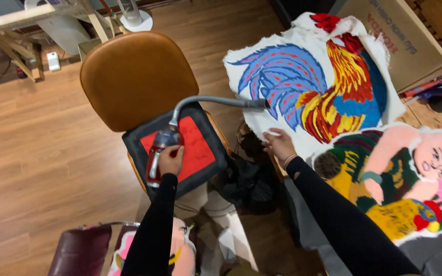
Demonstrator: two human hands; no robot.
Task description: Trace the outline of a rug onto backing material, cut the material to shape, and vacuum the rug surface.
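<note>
- A wooden floor (42,153) carries a tan leather chair (136,76), a white fan base (135,19) and a small white box (53,61).
- On the chair seat lies a dark cushion (200,153) with a red centre.
- A rooster rug (318,76) and a child rug (400,179) lie spread at right; what bears them is hidden.

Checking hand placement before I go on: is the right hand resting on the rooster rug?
Yes, the right hand lies flat on the lower white edge of the rooster rug, while the left hand grips the red vacuum.

2 tufted rugs (328,76), 1 chair (134,76), 1 vacuum (162,148).
</note>
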